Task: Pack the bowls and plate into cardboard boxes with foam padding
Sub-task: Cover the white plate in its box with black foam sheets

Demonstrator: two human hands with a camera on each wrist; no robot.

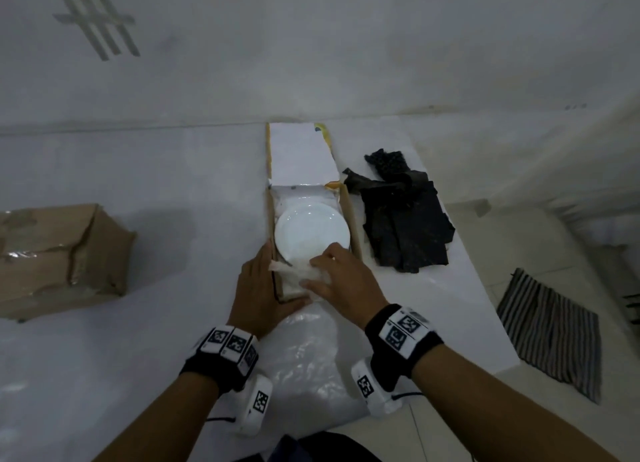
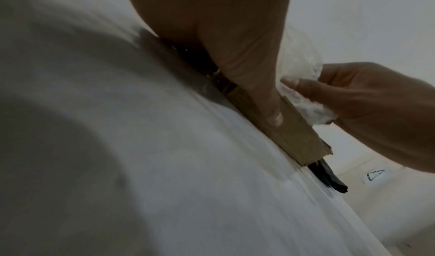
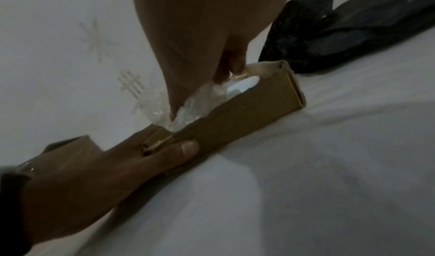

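A white plate (image 1: 310,229) lies flat in a shallow cardboard box (image 1: 353,226) lined with a white foam sheet (image 1: 294,271). The box's lid flap (image 1: 301,153) lies open at the far end. My left hand (image 1: 263,288) grips the near left corner of the box, with the thumb along the near wall (image 3: 235,115) and the fingers along the left side. My right hand (image 1: 343,281) pinches the foam sheet (image 2: 310,109) at the near end, over the plate's near rim. In the right wrist view only a sliver of the plate (image 3: 243,85) shows.
Black foam pieces (image 1: 405,219) lie just right of the box. A larger taped cardboard box (image 1: 59,257) stands at the far left. Clear plastic wrap (image 1: 311,357) lies between my wrists. The white table ends at the right; a striped cloth (image 1: 550,330) lies on the floor there.
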